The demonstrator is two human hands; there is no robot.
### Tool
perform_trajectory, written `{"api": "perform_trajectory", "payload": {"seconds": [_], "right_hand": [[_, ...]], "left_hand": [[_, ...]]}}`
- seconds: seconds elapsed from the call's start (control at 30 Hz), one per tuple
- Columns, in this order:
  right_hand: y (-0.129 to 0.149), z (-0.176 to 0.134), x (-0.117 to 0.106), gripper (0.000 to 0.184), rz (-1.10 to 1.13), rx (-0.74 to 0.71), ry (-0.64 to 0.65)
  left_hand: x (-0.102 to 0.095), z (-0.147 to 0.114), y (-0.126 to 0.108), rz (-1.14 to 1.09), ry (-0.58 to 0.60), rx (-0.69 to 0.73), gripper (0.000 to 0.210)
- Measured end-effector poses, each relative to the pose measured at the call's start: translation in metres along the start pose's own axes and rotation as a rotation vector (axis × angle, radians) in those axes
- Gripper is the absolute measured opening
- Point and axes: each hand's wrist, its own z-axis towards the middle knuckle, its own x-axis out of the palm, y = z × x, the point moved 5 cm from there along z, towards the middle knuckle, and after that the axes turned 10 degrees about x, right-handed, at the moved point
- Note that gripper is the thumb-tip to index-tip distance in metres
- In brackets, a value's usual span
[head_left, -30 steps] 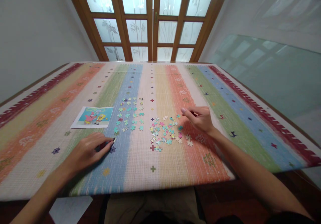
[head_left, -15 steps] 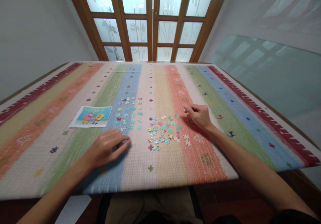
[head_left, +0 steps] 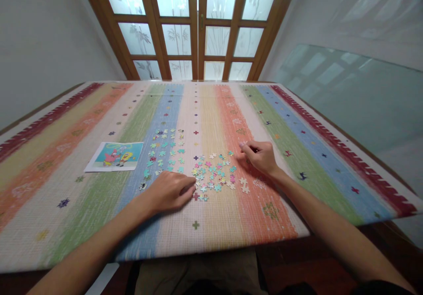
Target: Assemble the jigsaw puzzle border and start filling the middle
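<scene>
1. My left hand (head_left: pixel 174 190) is half curled, palm down, thumb and forefinger brought close together at the near-left edge of the scattered jigsaw pieces (head_left: pixel 217 188). I can't tell whether a piece is between the fingertips or whether they touch one.
2. My right hand (head_left: pixel 260 156) is loosely closed just beyond the right side of that scatter, thumb against the curled fingers; whether it holds anything I can't make out.
3. The scattered pieces lie between my hands on the striped tablecloth (head_left: pixel 185 237), some apparently overlapping. Two pale pieces (head_left: pixel 244 185) sit together at the right edge.
4. Left of the scatter, spaced pieces (head_left: pixel 181 151) lie in rough rows, mostly teal. A black-and-white piece (head_left: pixel 142 186) lies nearer me, beside my left wrist.
5. The printed SpongeBob picture (head_left: pixel 117 156) lies flat, left of the rows.
6. I judge each piece to be light, thin, fairly stiff card, with knobs that could bend. A thumb-and-finger pinch on opposite edges of the body should suit best; flat ones may need sliding or tipping up first.
</scene>
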Motion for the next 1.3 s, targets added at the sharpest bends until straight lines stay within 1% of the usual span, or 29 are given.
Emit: {"api": "perform_trajectory", "payload": {"seconds": [0.1, 0.17, 0.3, 0.43, 0.5, 0.57, 0.67, 0.77, 0.93, 1.1, 1.3], "right_hand": [[0.004, -0.005, 0.000, 0.052, -0.023, -0.030, 0.010], [0.007, -0.008, 0.001, 0.053, -0.030, -0.049, 0.019], [0.013, -0.011, 0.003, 0.053, -0.031, -0.092, 0.041], [0.017, -0.012, 0.003, 0.054, -0.038, -0.109, 0.051], [0.017, -0.013, 0.003, 0.054, -0.043, -0.111, 0.050], [0.018, -0.014, 0.003, 0.055, -0.040, -0.113, 0.055], [0.019, -0.015, 0.004, 0.053, -0.023, -0.110, 0.071], [0.021, -0.017, 0.005, 0.052, -0.017, -0.112, 0.089], [0.024, -0.019, 0.007, 0.051, -0.017, -0.121, 0.114], [0.026, -0.019, 0.007, 0.049, 0.009, -0.101, 0.143], [0.025, -0.019, 0.005, 0.049, 0.039, -0.084, 0.133]], "left_hand": [[0.002, -0.005, -0.001, -0.024, -0.066, -0.025, 0.024], [0.005, -0.008, -0.003, -0.032, -0.086, -0.025, 0.023], [0.011, -0.010, -0.009, -0.022, -0.067, 0.013, 0.024], [0.011, -0.009, -0.012, 0.022, -0.056, 0.033, 0.025], [0.011, -0.010, -0.011, 0.069, -0.078, 0.018, 0.027], [0.012, -0.012, -0.008, 0.122, -0.092, -0.018, 0.033], [0.016, -0.013, -0.005, 0.166, -0.066, -0.065, 0.042], [0.019, -0.013, -0.004, 0.150, -0.043, -0.070, 0.040], [0.016, -0.011, -0.005, 0.119, -0.076, -0.054, 0.037], [0.015, -0.011, -0.007, 0.164, -0.088, -0.031, 0.037], [0.012, -0.010, -0.009, 0.214, -0.097, -0.016, 0.043]]}}
